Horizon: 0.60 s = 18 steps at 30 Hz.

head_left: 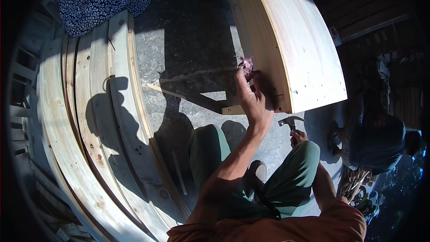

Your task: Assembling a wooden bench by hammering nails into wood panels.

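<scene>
My left hand (256, 101) reaches forward beside a large pale wooden box-like piece (309, 49), its fingers closed in a pinch. At its fingertips is a small crumpled pink-and-white wad (246, 64), perhaps a bit of torn bag; I cannot make out its kind. Dark nail holes or heads dot the wooden piece near its close end. Lower and to the right, next to my right knee, my right hand (298, 138) grips a claw hammer (291, 121) by its handle, the metal head pointing up and away. Most of the handle is hidden in the hand.
Long wooden boards (96, 121) lie side by side along the left, under my shadow. A patterned blue-and-white cloth (101, 0) covers their far end. Thin wood strips (166, 91) lie on the grey concrete floor (150, 54). At the right another person (374, 145) bends low.
</scene>
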Each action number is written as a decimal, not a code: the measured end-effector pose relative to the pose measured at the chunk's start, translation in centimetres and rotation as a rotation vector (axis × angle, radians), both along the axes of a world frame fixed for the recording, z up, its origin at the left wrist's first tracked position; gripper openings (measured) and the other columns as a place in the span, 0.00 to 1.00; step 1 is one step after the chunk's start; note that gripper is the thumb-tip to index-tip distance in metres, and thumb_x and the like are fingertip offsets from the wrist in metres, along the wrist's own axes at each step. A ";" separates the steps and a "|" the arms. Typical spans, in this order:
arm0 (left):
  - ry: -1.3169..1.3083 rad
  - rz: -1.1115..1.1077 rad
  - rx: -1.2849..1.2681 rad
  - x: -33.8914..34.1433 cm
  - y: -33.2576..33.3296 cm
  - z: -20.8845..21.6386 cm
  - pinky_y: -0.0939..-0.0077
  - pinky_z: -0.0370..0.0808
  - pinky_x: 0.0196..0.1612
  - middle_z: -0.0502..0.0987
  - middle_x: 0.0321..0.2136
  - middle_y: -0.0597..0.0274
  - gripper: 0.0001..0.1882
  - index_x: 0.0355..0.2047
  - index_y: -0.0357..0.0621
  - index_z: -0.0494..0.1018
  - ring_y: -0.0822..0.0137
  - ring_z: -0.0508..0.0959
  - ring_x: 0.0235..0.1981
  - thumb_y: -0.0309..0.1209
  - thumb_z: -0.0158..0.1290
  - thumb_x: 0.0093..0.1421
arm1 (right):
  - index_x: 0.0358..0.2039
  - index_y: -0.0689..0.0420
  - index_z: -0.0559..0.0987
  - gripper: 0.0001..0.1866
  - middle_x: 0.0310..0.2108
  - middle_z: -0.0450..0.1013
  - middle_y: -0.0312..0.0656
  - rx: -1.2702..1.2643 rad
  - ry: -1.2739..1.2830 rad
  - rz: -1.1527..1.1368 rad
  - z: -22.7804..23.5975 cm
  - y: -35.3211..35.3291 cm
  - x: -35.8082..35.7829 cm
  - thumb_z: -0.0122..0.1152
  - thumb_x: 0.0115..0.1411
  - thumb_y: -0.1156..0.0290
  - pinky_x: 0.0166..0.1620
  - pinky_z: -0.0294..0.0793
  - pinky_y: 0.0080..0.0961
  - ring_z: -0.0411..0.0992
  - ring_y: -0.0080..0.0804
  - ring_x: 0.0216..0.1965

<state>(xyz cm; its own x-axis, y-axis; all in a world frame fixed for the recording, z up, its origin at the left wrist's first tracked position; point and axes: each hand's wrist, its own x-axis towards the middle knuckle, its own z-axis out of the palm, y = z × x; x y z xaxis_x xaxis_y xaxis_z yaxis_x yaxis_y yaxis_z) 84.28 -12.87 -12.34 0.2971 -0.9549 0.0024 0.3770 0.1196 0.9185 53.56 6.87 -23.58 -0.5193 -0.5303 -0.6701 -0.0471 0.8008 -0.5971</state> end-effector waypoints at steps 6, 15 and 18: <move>0.071 -0.030 0.117 -1.1 0.0 -1.1 0.67 0.68 0.48 0.72 0.40 0.54 0.15 0.54 0.38 0.63 0.63 0.72 0.41 0.25 0.43 0.67 | 0.27 0.54 0.75 0.11 0.16 0.67 0.34 -0.153 -0.091 0.060 -9.9 -2.4 -1.8 0.62 0.58 0.62 0.20 0.65 0.26 0.66 0.25 0.16; -0.060 0.003 0.139 -0.6 0.2 -1.7 0.69 0.67 0.54 0.71 0.47 0.55 0.22 0.58 0.42 0.61 0.63 0.71 0.49 0.32 0.48 0.65 | 0.28 0.57 0.77 0.11 0.23 0.72 0.39 -0.327 -0.452 0.194 -13.0 -1.4 -5.7 0.62 0.57 0.62 0.28 0.70 0.33 0.71 0.32 0.24; -0.007 -0.016 0.149 -0.2 0.0 -1.4 0.69 0.67 0.54 0.70 0.49 0.55 0.23 0.59 0.43 0.61 0.64 0.71 0.51 0.36 0.47 0.66 | 0.29 0.58 0.78 0.11 0.25 0.74 0.41 -0.367 -0.572 0.216 -13.8 -1.3 -6.0 0.62 0.57 0.62 0.31 0.71 0.36 0.73 0.34 0.27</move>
